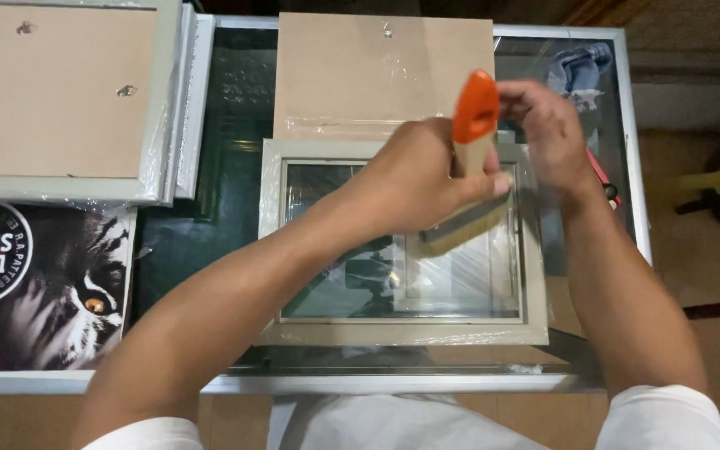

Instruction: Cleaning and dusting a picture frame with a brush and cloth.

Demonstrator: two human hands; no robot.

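Middle of the brush (465,187) hidden under the left hand (414,179). Top right part of the grey frame (402,333) covered by both hands. Stack of frames (68,100) at the table's (377,383) far left corner cut off by the top and left picture edges. Black poster (43,283) cut off at left. Right hand's (547,133) fingertips blurred.

The brush (468,167) has a glossy orange plastic grip and pale bristles. The picture frame (402,333) looks matt grey, perhaps painted wood, under crinkled shiny film; backing board (360,75) is dull fibreboard.
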